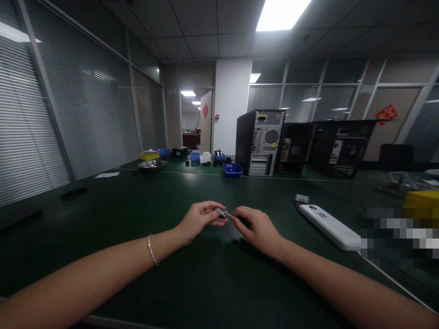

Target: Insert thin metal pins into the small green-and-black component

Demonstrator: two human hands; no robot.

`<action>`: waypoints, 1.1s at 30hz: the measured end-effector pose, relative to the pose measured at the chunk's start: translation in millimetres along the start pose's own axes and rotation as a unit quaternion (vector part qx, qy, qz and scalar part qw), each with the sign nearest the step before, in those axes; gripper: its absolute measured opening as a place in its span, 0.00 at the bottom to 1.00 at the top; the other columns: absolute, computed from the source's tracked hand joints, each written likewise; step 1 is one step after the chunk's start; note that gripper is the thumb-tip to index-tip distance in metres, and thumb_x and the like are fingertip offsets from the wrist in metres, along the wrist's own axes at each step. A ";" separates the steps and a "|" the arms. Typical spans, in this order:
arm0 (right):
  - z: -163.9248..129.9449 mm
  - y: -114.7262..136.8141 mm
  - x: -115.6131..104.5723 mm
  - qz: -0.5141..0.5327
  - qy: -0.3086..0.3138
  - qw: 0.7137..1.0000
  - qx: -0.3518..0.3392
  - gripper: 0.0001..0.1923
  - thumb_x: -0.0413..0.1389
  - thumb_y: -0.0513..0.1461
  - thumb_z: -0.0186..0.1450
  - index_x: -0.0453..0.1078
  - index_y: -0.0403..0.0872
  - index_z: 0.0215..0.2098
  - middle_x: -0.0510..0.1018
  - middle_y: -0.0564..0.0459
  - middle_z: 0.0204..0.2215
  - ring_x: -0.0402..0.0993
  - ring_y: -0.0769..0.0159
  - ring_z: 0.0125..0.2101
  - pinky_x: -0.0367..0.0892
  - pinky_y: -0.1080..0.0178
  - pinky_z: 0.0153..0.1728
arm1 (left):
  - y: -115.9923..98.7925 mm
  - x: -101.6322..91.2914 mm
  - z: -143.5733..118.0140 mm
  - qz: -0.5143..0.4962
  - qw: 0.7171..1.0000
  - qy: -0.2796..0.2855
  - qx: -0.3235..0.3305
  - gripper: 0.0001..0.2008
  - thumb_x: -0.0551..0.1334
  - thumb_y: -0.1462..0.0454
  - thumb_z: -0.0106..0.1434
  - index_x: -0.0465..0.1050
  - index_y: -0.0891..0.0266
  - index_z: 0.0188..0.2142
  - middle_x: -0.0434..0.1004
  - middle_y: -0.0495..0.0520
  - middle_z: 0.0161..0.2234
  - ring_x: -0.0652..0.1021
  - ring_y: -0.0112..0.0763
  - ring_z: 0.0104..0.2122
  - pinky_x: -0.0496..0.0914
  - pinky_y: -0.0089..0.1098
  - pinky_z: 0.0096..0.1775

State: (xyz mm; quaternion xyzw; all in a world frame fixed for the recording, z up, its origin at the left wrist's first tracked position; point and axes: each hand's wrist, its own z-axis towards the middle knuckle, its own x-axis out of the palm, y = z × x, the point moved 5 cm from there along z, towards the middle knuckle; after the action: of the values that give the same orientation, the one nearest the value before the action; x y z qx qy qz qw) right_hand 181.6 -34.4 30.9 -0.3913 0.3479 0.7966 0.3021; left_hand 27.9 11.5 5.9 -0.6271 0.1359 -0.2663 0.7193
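Observation:
Just above the green table, near the middle of the view, my left hand grips a small green circuit board between thumb and fingers. Opposite it, my right hand is pinched on a thin metal-tipped tool, its tip against or very close to the board's right end. Most of the tool is hidden by my right fingers, so its exact kind does not show. A bracelet circles my left wrist.
A white power bank-like device with a cable lies to the right. Computer cases stand at the back right. Along the far side are a blue tray, a metal bowl and a yellow bin. A dark flat object lies far left.

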 end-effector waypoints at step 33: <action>0.0 -13.7 1.4 0.048 0.039 0.998 0.035 0.09 0.49 0.40 0.66 0.71 0.48 0.36 0.76 0.54 0.32 0.71 0.65 0.31 0.61 0.67 0.29 | 5.4 -15.8 10.1 0.168 0.981 0.100 -0.021 0.11 0.59 0.60 0.62 0.70 0.64 0.41 0.73 0.52 0.35 0.73 0.32 0.37 0.66 0.34 0.41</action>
State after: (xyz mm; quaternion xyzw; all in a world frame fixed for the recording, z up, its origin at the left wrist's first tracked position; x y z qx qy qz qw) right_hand 191.2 -26.2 25.3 -0.3942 0.4049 0.7818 0.2634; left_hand 21.4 29.0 0.2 -0.5805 0.3160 -0.2005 0.7232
